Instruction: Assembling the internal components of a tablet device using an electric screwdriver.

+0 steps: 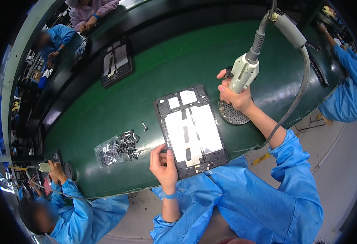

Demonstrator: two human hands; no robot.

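Observation:
An opened tablet point(205, 130), its inner side up with silvery battery panels and a black frame, lies on the green bench in front of me. My left hand point(164, 166) holds its lower left edge, thumb and fingers closed there. My right hand point(237, 95) is wrapped round a pale electric screwdriver point(244, 73) to the right of the tablet. Under that hand sits a round, perforated metal dish point(233, 114), and the screwdriver's tip is hidden. Left of the tablet, small dark and metallic parts point(129, 142) spill from a clear plastic bag point(107, 152).
A grey cable point(304, 81) loops down past my right forearm. Another opened tablet point(115, 61) rests at the back left, near a dark raised track. Co-workers in blue smocks sit at left and right; one at lower left holds a similar screwdriver point(43, 167).

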